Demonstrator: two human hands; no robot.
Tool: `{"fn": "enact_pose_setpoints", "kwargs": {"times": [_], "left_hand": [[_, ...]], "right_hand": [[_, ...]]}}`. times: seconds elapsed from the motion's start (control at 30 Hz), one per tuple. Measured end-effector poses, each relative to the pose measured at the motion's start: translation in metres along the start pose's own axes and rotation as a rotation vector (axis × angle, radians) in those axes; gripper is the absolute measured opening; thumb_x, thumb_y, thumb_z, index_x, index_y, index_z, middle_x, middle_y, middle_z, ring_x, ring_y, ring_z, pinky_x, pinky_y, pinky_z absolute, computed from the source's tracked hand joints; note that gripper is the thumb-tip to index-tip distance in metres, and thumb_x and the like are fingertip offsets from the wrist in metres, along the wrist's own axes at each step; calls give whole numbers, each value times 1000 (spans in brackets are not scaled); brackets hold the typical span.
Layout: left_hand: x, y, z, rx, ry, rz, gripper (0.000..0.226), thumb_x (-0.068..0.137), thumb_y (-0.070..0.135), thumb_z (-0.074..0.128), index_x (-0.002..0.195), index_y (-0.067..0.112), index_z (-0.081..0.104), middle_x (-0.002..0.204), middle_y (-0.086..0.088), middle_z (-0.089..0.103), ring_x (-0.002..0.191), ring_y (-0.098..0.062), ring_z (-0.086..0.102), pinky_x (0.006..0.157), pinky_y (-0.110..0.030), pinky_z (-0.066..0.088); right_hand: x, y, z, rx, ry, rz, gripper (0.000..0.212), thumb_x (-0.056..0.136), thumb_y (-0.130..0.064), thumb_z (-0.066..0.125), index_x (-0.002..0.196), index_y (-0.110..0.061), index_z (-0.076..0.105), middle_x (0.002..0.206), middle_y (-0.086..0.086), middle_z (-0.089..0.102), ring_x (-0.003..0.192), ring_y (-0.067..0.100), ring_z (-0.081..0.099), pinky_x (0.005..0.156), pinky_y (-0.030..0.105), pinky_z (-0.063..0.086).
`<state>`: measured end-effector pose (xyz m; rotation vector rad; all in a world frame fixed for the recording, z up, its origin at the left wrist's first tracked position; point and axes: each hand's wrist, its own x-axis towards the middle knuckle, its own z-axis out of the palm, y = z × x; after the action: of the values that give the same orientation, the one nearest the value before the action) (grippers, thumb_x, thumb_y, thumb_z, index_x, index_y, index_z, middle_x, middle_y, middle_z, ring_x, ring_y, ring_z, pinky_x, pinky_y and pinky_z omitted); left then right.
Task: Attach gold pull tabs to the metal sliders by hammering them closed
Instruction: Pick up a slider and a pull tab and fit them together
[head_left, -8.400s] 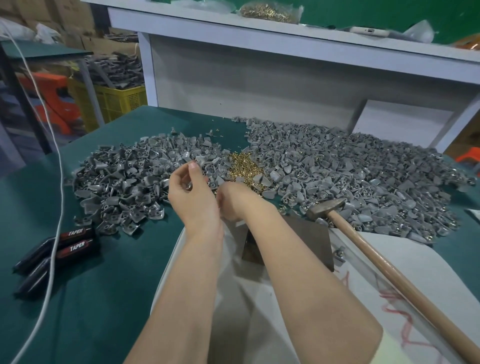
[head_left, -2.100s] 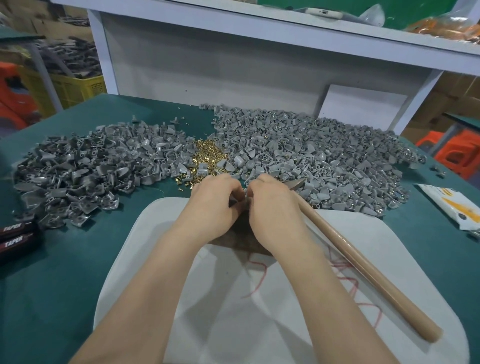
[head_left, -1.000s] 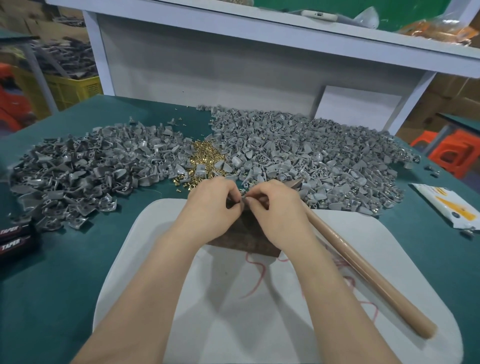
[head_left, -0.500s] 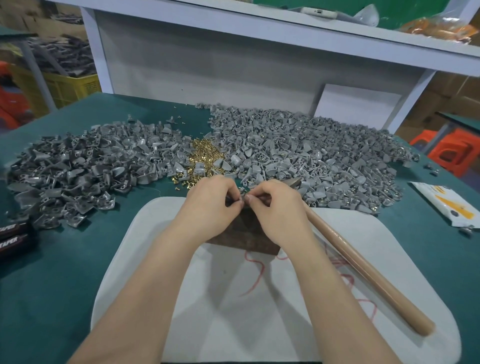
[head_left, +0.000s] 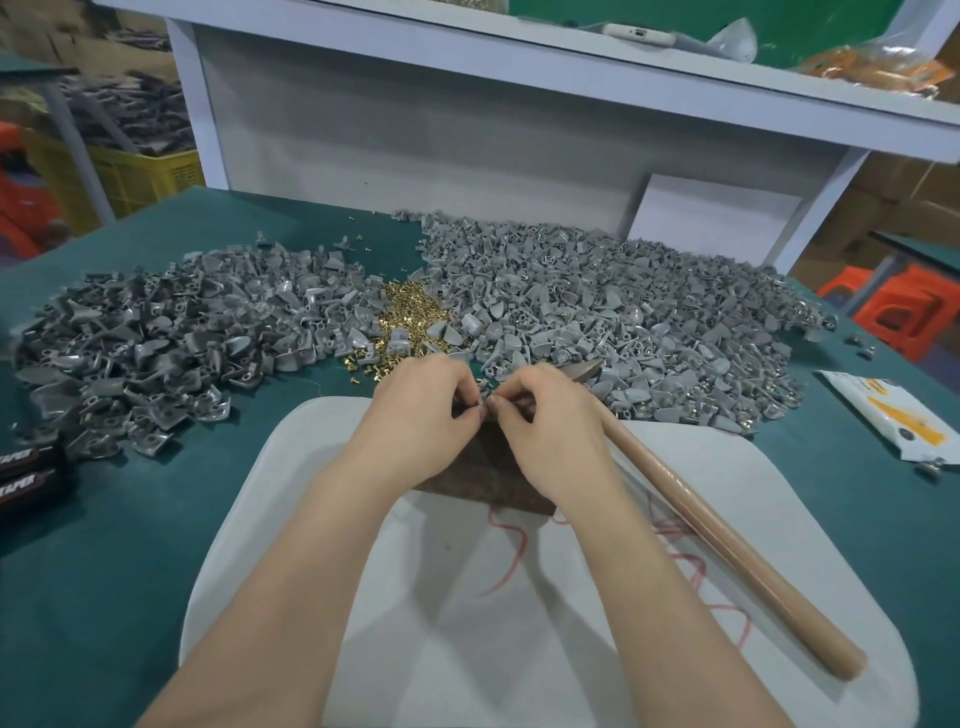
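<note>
My left hand (head_left: 423, 415) and my right hand (head_left: 545, 421) meet fingertip to fingertip over the dark metal block (head_left: 488, 478) on the white mat (head_left: 467, 623). Both pinch one small grey slider between them; the piece is mostly hidden by the fingers. A little heap of gold pull tabs (head_left: 408, 325) lies just beyond the hands, between two big piles of grey metal sliders (head_left: 156, 338) (head_left: 623, 322). The hammer lies to the right, its wooden handle (head_left: 727, 545) slanting across the mat and its head (head_left: 582, 370) just behind my right hand.
Two black tape packs (head_left: 26, 467) lie at the left edge of the green table. A white and yellow packet (head_left: 893, 421) sits at the right. A white shelf frame (head_left: 467, 78) stands behind the piles. Yellow crate (head_left: 140, 171) and orange stools (head_left: 904, 306) are off the table.
The hands stay together over the block, their fingertips shifting slightly on the small piece. The hammer has not moved.
</note>
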<state>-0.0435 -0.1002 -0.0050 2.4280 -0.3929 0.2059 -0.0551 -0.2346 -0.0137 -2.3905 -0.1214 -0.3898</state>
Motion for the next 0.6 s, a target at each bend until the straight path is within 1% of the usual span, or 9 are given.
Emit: {"fn": "enact_pose_setpoints", "kwargs": {"times": [0.07,0.17,0.27,0.33,0.4,0.43,0.47,0.5,0.6], "left_hand": [[0,0,0,-8,-5,-5,15,85,25,65,72,24,57,85,4,57,91,-21,56,85,-40,47],[0,0,0,-15,-9,-12,21,84,25,66,69,28,53,85,5,57,92,-21,56,86,-41,46],[0,1,0,-12,-11,-18,24,84,25,67,67,31,51,85,6,56,92,-21,56,86,-41,46],[1,1,0,-14,-8,-14,22,84,25,66,68,30,52,84,6,56,91,-21,57,86,-41,47],[1,0,0,-12,-4,-9,20,84,24,67,69,28,54,83,6,57,90,-21,57,85,-41,47],[1,0,0,-10,-3,-6,18,84,24,67,70,27,55,84,5,57,90,-21,57,85,-41,47],[1,0,0,-9,-2,-3,17,84,24,67,71,26,56,85,4,58,91,-21,57,85,-41,47],[0,0,0,-8,-2,-1,16,84,24,66,71,25,57,86,3,59,91,-22,57,85,-41,47],[0,0,0,-9,-2,1,16,84,23,66,71,25,57,86,1,61,90,-23,58,84,-41,48]], "right_hand": [[2,2,-4,17,-29,9,9,89,-15,60,84,-17,67,88,-5,62,82,11,56,77,23,42],[6,5,-10,53,-60,17,17,92,-14,55,95,-16,72,94,-3,69,89,12,60,83,25,44],[7,6,-12,97,-46,36,17,91,-12,57,95,-18,72,92,-6,70,90,10,63,86,26,47],[6,6,-10,109,-46,47,12,88,-13,61,90,-21,70,86,-9,68,85,7,63,81,19,47],[5,5,-8,80,-56,53,12,87,-15,63,85,-27,66,81,-14,65,80,3,61,71,10,44],[5,4,-7,61,-53,54,13,87,-16,63,83,-28,64,79,-14,64,78,2,60,68,8,43],[4,3,-6,45,-46,53,13,86,-16,63,81,-28,64,78,-14,64,77,3,59,67,10,43],[3,1,-6,32,-37,49,12,86,-15,63,82,-26,64,80,-11,64,78,5,60,70,15,46],[1,-3,-5,-3,-13,13,7,87,-12,62,87,-16,67,90,-2,65,86,14,60,83,31,48]]}}
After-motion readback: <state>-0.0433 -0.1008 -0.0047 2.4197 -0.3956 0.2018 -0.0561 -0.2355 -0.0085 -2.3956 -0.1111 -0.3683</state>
